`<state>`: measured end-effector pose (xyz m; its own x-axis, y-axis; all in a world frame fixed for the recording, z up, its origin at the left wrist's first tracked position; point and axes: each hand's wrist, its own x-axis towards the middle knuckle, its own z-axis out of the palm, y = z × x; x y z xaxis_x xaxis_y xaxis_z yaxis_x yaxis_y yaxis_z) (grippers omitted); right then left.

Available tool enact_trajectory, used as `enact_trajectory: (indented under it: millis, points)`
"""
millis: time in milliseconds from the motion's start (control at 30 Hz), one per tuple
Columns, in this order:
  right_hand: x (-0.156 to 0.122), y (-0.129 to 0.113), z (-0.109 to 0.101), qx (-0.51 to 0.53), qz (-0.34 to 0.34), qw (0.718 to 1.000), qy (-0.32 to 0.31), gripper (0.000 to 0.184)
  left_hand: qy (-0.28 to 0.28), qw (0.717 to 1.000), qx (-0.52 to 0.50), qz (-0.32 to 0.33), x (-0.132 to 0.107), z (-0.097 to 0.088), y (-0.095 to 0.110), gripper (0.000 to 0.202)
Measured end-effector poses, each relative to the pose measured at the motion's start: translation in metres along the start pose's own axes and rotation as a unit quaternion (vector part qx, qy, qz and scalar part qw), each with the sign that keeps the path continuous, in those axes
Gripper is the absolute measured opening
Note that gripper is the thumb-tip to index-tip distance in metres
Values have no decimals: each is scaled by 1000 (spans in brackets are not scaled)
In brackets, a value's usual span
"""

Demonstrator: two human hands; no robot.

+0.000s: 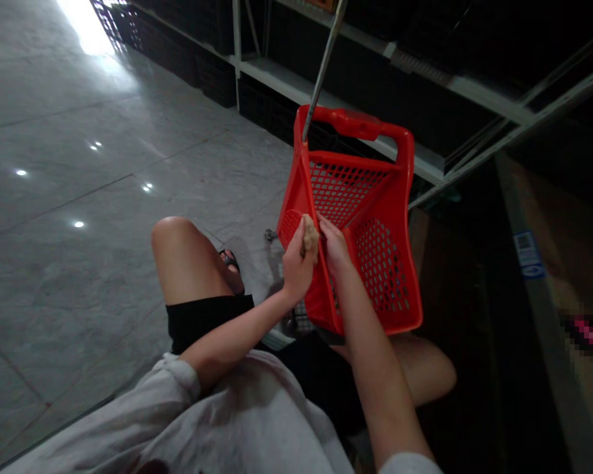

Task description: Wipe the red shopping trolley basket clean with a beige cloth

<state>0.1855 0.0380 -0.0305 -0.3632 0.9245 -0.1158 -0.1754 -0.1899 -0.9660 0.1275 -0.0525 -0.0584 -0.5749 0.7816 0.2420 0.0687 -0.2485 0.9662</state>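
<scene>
A red plastic shopping basket (409,227) with perforated walls stands tilted in front of my knees, its inside facing me and to the right. Bunched in my left hand (297,266) is a crumpled beige cloth (311,236), held against the outer side of the basket close to its rim. My right hand (333,245) reaches over that same rim and grips it, with the fingertips partly hidden by the rim. A metal rod (323,69) rises from the basket's far left corner. Beneath the basket a small caster (269,234) shows.
Behind the basket runs a metal shelf rack (277,78) with dark crates (216,78) on its lower level. Shiny grey floor tiles (79,276) spread to the left. Brown boards (548,210) with a blue-and-white label (528,255) are on the right. My bent knees flank the basket.
</scene>
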Motion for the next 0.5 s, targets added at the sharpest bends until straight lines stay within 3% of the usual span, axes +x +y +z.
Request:
enact_trajectory:
  millis: [100, 167, 233, 300, 367, 433, 500]
  points:
    - [-32, -4, -21, 1, 31, 998, -48, 38, -27, 995, -12, 94, 34, 8, 28, 53]
    - [-61, -1, -36, -11, 61, 997, -48, 39, -36, 992, -4, 118, 29, 10, 17, 52]
    - [-86, 5, -48, -32, 86, 995, -27, 41, -19, 996, 16, 82, 1, 9, -13, 52]
    - [-101, 12, -51, -61, 86, 994, -9, 45, 9, 999, 36, -15, -36, 5, -50, 53]
    - [-104, 16, -49, -88, 69, 994, 5, 45, -7, 993, 57, -100, -68, -1, -80, 54]
    - [-97, 19, -43, -102, 44, 994, 15, 42, -28, 988, 67, -135, -80, -5, -93, 54]
    - [-86, 21, -36, -101, 22, 994, 15, 41, -43, 991, 58, -114, -69, -3, -89, 56]
